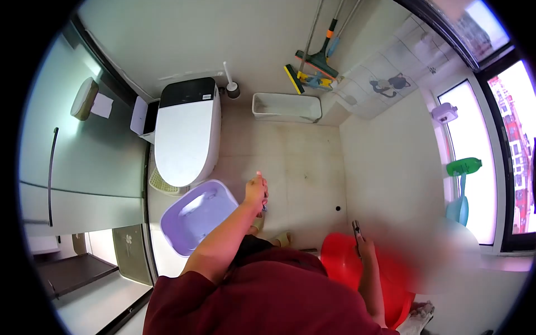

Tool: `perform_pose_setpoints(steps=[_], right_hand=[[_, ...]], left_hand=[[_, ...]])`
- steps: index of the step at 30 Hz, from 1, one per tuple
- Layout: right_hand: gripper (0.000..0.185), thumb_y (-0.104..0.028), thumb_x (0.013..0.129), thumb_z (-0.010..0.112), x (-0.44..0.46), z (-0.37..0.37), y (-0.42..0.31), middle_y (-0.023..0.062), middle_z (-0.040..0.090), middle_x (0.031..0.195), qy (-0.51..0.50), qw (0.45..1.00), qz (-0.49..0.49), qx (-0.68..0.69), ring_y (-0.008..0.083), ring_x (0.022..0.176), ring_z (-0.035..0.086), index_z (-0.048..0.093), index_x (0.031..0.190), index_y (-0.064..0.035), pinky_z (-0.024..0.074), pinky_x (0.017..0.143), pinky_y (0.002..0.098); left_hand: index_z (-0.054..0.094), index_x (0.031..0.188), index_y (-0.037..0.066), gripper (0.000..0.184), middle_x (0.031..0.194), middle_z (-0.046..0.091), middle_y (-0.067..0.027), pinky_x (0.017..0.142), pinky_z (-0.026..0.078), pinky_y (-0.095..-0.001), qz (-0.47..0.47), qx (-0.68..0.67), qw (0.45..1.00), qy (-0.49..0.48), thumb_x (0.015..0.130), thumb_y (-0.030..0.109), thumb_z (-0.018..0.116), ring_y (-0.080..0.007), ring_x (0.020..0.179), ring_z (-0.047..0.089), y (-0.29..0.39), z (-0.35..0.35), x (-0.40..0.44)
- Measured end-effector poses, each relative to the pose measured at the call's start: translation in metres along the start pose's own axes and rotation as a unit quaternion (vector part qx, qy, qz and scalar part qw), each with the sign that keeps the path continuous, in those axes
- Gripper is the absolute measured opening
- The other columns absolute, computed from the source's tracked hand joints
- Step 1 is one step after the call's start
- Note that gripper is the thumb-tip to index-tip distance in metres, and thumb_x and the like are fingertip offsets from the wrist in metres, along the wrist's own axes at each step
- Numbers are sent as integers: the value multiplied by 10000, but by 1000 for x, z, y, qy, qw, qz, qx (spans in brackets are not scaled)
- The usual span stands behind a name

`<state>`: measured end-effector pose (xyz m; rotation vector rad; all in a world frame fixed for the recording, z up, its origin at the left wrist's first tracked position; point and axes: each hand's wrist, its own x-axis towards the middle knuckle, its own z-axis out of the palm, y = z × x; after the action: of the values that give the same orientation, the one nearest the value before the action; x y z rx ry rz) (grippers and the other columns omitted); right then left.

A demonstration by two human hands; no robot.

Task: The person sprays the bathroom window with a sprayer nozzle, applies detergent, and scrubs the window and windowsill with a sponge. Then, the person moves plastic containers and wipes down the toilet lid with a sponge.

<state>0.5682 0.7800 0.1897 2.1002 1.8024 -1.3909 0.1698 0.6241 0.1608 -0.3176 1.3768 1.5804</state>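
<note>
My left hand [256, 190] is stretched out in front of me over the tiled floor, closed with the thumb pointing forward. A small bluish, shiny bit shows below its fingers, too small to name. The purple basin [172, 226] stands on the floor beside my left forearm. Out to the right, my right hand [366, 249] is closed around a slim dark and silvery object [357, 228] that sticks up from its fingers; its kind is unclear. This hand is above the edge of a large red tub [335, 254], partly hidden by my arm and a blur.
A white toilet [187, 139] stands front left, with a toilet brush [233, 88] beside it. A long white planter-like box [286, 107] sits by the far wall, below several mops and squeegees [318, 58]. Glass doors [84, 162] line the left; a window [472, 162] is at right.
</note>
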Motion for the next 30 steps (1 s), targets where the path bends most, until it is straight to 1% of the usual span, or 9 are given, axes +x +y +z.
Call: perform_pose_setpoints(steps=[11, 14, 16, 19, 21, 22, 24, 27, 30], right_hand=[[294, -306, 905, 525, -14, 8, 0, 49, 502, 524, -11, 997, -10, 70, 125, 402, 456, 556, 879, -14, 350, 388, 295], [341, -356, 863, 581, -8, 10, 34, 87, 563, 606, 22, 998, -40, 41, 203, 504, 552, 569, 952, -27, 423, 473, 323], [361, -373, 798, 663, -22, 5, 58, 107, 575, 671, 155, 971, -120, -134, 230, 618, 590, 549, 896, -44, 450, 544, 367], [372, -338, 726, 709, -64, -15, 61, 162, 620, 869, 170, 977, 11, -127, 372, 818, 594, 537, 923, -74, 458, 683, 460], [294, -258, 737, 674, -82, -15, 85, 166, 609, 858, 261, 955, -44, -132, 366, 830, 590, 540, 931, -82, 456, 696, 478], [280, -235, 748, 655, -96, -18, 86, 168, 599, 882, 297, 943, -26, -150, 355, 843, 586, 537, 946, -77, 454, 718, 467], [279, -195, 755, 654, -137, -19, 102, 163, 586, 906, 434, 890, -19, -136, 346, 850, 582, 528, 972, -73, 452, 731, 454], [303, -123, 757, 648, -201, -41, 119, 157, 585, 958, 537, 842, -9, -39, 347, 881, 579, 512, 1024, -72, 457, 756, 441], [337, -151, 785, 623, -267, -67, 136, 152, 618, 911, 634, 773, 11, 6, 359, 806, 603, 479, 1077, -64, 481, 700, 435]], left_hand=[[406, 711, 146, 379, 518, 352, 24, 314, 213, -239, 45, 15, 999, 19, 925, 458, 426, -98, 371, 315, -10, -5, -12], [410, 731, 165, 350, 535, 351, 19, 331, 212, -226, 15, -13, 999, 37, 910, 463, 448, -107, 389, 320, -16, -11, -7], [415, 753, 192, 309, 553, 335, 25, 362, 211, -220, -26, -25, 999, -30, 879, 464, 489, -99, 421, 318, -23, -23, 5], [390, 751, 210, 250, 568, 275, 60, 376, 191, -244, -44, 33, 998, -13, 856, 399, 515, -87, 436, 249, -18, -6, 7], [373, 727, 198, 320, 570, 273, 55, 393, 225, -249, -28, 87, 993, -68, 875, 456, 493, -85, 465, 276, -17, -20, 24], [373, 725, 194, 333, 564, 294, 46, 388, 236, -248, -2, 110, 994, -23, 896, 463, 470, -88, 471, 305, -19, -23, 27], [378, 733, 186, 332, 557, 311, 34, 378, 253, -248, -16, 113, 992, -51, 911, 456, 456, -94, 462, 323, -16, -13, 15], [385, 747, 180, 315, 551, 319, 25, 373, 266, -250, -25, 162, 985, -53, 916, 438, 453, -101, 456, 332, -20, 15, 15], [391, 759, 178, 297, 550, 331, 27, 371, 278, -251, -34, 212, 970, -117, 920, 420, 453, -101, 457, 341, -29, 55, 25]])
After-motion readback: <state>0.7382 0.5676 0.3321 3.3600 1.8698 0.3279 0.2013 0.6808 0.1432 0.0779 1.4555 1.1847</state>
